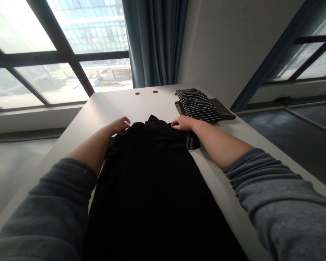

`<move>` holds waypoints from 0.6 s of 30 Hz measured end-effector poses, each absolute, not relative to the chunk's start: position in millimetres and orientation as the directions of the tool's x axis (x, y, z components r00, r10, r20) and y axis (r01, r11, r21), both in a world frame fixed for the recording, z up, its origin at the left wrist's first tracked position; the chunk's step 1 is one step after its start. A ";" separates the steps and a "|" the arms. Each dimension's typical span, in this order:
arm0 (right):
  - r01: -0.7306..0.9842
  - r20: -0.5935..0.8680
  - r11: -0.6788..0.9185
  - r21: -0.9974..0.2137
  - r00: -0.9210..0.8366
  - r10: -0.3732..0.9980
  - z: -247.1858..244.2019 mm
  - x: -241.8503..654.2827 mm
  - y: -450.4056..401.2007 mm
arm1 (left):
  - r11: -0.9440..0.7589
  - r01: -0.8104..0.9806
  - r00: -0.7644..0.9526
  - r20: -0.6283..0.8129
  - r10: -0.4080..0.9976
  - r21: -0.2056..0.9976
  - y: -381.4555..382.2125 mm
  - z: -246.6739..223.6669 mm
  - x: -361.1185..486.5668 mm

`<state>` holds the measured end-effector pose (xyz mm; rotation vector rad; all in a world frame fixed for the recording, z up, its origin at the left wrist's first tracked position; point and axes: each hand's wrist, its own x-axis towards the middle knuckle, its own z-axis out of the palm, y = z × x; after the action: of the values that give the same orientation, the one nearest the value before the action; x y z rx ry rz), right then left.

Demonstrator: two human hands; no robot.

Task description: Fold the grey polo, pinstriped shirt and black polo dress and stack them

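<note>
On the white tabletop (111,105), black fabric garment (154,177) runs lengthwise toward wearer. Right hand (182,123) pinches far edge; left hand (120,125) grip unclear.

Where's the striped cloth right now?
In the head view, the striped cloth lies right of centre on the white table, partly over a dark cloth, just beyond the right hand.

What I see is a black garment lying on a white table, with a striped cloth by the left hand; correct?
Wrong hand: the head view shows the striped cloth by the right hand. The black garment is lying on the white table.
</note>
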<state>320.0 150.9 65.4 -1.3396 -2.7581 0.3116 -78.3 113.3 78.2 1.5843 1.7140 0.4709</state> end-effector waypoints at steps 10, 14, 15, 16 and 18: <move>0.847 0.076 0.390 -0.360 -0.390 0.918 46.2 253.8 166.6 | 0.037 0.908 0.284 -0.676 0.680 0.418 119.8 65.9 -78.8; 0.843 -0.068 0.336 -0.421 -0.398 0.915 46.7 237.1 174.6 | -0.028 0.835 0.429 -0.618 0.659 0.550 112.5 65.5 -72.6; 0.841 -0.135 0.345 -0.417 -0.432 0.892 48.2 235.6 175.7 | -0.039 0.817 0.456 -0.605 0.653 0.575 109.0 64.8 -71.1; 0.835 -0.204 0.368 -0.409 -0.477 0.855 49.7 234.9 176.4 | -0.047 0.807 0.474 -0.598 0.646 0.589 105.7 64.1 -70.0; 0.808 -0.332 0.434 -0.399 -0.568 0.753 52.8 234.8 177.3 | -0.066 0.802 0.483 -0.580 0.656 0.594 101.7 63.3 -69.8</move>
<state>234.8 177.3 52.8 -1.5002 -2.7462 0.8599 -69.8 101.7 63.3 1.7840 1.2343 -0.1937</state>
